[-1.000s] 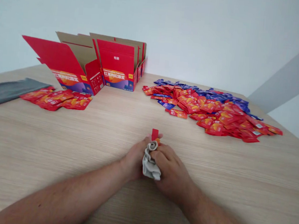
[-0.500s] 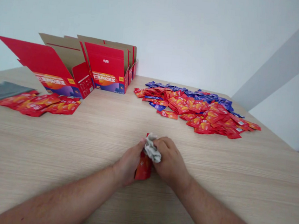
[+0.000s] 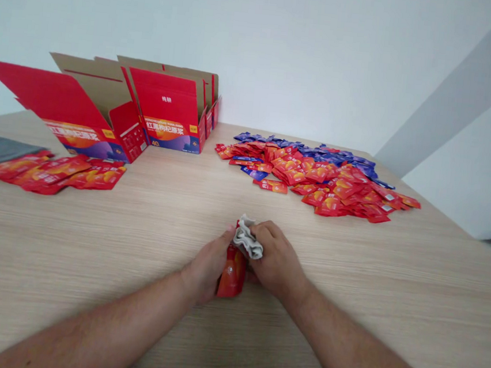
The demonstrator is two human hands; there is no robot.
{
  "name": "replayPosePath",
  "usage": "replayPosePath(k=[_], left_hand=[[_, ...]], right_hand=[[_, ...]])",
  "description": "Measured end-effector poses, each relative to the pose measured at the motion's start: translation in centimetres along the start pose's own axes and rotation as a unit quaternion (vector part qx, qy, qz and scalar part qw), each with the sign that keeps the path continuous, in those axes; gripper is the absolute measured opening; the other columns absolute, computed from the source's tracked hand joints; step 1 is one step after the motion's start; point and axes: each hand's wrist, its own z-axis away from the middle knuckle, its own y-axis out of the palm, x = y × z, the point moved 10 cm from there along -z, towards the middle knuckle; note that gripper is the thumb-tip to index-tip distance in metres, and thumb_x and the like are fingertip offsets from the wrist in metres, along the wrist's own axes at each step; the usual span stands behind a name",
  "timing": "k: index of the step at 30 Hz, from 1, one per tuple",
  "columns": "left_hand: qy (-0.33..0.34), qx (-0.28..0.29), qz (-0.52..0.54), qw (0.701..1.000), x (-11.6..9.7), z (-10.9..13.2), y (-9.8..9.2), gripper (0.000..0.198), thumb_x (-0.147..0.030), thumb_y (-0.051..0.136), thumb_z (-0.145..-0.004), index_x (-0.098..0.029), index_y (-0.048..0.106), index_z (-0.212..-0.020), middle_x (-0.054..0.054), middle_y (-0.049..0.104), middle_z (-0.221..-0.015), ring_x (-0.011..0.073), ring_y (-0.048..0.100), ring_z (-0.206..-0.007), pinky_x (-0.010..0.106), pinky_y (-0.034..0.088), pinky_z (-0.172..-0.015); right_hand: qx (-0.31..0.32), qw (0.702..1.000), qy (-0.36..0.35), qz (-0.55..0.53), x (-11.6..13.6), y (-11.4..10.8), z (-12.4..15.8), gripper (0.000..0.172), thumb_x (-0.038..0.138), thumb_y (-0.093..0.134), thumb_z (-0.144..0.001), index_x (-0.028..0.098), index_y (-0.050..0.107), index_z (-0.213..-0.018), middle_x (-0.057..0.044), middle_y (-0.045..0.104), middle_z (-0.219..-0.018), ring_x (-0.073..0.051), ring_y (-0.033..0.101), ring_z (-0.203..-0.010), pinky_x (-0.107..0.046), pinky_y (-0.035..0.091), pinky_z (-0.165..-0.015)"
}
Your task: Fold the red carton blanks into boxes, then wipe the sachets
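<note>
Just above the near part of the table, my left hand [image 3: 209, 264] is closed round the side of a red sachet [image 3: 232, 274]. Bunched up in the closed fingers of my right hand [image 3: 276, 259] is a pale grey cloth [image 3: 247, 241], pressed against the sachet's upper part. The cloth covers some of the sachet's top, and my fingers behind it are hidden. The lower half of the sachet shows between my hands, with an orange print.
Red and blue open cartons [image 3: 166, 110] stand at the back left. Before them lie several red sachets [image 3: 55, 172] by a folded grey cloth [image 3: 3, 152]. Right of centre spreads a heap of red sachets [image 3: 336, 187], with blue-purple sachets [image 3: 339, 156] behind. A wall closes off the back.
The view has turned slightly right. My right hand and the cloth have shifted a little on the sachet, whose front now shows more orange print. Both hands keep their hold.
</note>
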Motion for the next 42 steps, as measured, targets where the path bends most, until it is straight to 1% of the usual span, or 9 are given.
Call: replayPosePath(k=[8,13,17,21,25,29,33,37,42], left_hand=[[0.016,0.008,-0.009,1.000,-0.2,-0.2,-0.2,0.043,-0.040,0.043,-0.107,-0.012,0.076,-0.106,0.012,0.078,-0.091,0.0210,0.075,-0.076,0.030,0.060,-0.073],[0.016,0.033,-0.007,0.999,-0.3,-0.1,0.1,0.043,-0.041,0.047,-0.106,-0.010,0.074,-0.118,0.014,0.079,-0.099,0.0223,0.076,-0.085,0.031,0.061,-0.080],[0.000,0.015,-0.008,1.000,0.0,-0.3,0.0,0.045,-0.044,0.043,-0.107,-0.012,0.073,-0.117,0.012,0.078,-0.096,0.0227,0.076,-0.082,0.034,0.062,-0.077],[-0.005,0.027,-0.010,1.000,0.2,-0.4,0.2,0.047,-0.042,0.040,-0.108,-0.009,0.074,-0.113,0.013,0.078,-0.092,0.0209,0.075,-0.079,0.030,0.061,-0.074],[-0.004,0.014,-0.055,0.998,0.5,-0.6,-0.4,0.049,-0.050,0.044,-0.106,-0.012,0.075,-0.109,0.012,0.077,-0.087,0.0218,0.072,-0.068,0.037,0.063,-0.071],[0.010,0.023,-0.058,0.998,0.3,-0.6,-0.3,0.047,-0.047,0.044,-0.106,-0.013,0.076,-0.109,0.012,0.078,-0.089,0.0223,0.074,-0.076,0.033,0.062,-0.073],[0.014,0.044,-0.104,0.993,0.4,-0.6,-0.2,0.051,-0.050,0.040,-0.107,-0.013,0.075,-0.109,0.013,0.078,-0.089,0.0214,0.070,-0.064,0.035,0.061,-0.061],[0.016,0.046,-0.130,0.990,0.8,-0.7,-0.6,0.052,-0.052,0.041,-0.106,-0.013,0.076,-0.105,0.012,0.075,-0.077,0.0204,0.067,-0.054,0.030,0.055,-0.052],[0.029,0.048,-0.092,0.994,0.3,-0.7,0.0,0.038,-0.040,0.048,-0.106,-0.014,0.074,-0.118,0.013,0.078,-0.091,0.0217,0.074,-0.074,0.029,0.057,-0.065]], right_hand=[[-0.002,1.000,-0.003,0.002,0.2,-0.1,0.0,0.016,0.012,0.061,-0.091,0.020,0.064,-0.105,-0.010,0.069,-0.104,-0.024,0.063,-0.098,-0.038,0.054,-0.091],[0.041,0.997,-0.058,-0.016,1.4,0.6,0.2,0.015,0.014,0.059,-0.092,0.021,0.064,-0.104,-0.010,0.069,-0.104,-0.025,0.062,-0.103,-0.040,0.053,-0.094],[-0.009,1.000,0.001,-0.001,-0.2,-0.4,0.0,0.012,0.015,0.059,-0.094,0.020,0.064,-0.103,-0.011,0.068,-0.100,-0.026,0.062,-0.098,-0.040,0.054,-0.089],[0.029,0.998,-0.051,-0.009,0.9,0.3,0.1,0.011,0.014,0.060,-0.092,0.021,0.063,-0.101,-0.010,0.068,-0.101,-0.025,0.061,-0.100,-0.039,0.053,-0.093],[-0.020,1.000,0.022,0.005,-0.9,-1.0,-0.1,0.011,0.017,0.061,-0.093,0.021,0.063,-0.103,-0.010,0.068,-0.100,-0.025,0.061,-0.099,-0.039,0.053,-0.089],[0.008,1.000,-0.021,-0.008,-0.4,-0.6,-0.2,0.011,0.017,0.060,-0.094,0.022,0.064,-0.103,-0.009,0.068,-0.102,-0.025,0.061,-0.101,-0.040,0.053,-0.092],[-0.059,0.998,0.034,0.012,-1.7,-2.1,-0.3,0.009,0.023,0.062,-0.095,0.024,0.063,-0.103,-0.008,0.068,-0.098,-0.025,0.062,-0.097,-0.039,0.055,-0.086],[-0.032,0.999,0.019,0.008,-1.6,-1.8,-0.4,0.011,0.020,0.059,-0.096,0.023,0.063,-0.106,-0.009,0.068,-0.102,-0.025,0.062,-0.100,-0.039,0.054,-0.088],[-0.044,0.997,0.053,0.036,-2.4,-1.9,-0.4,0.008,0.022,0.060,-0.094,0.022,0.063,-0.102,-0.009,0.067,-0.098,-0.026,0.061,-0.098,-0.040,0.053,-0.088]])
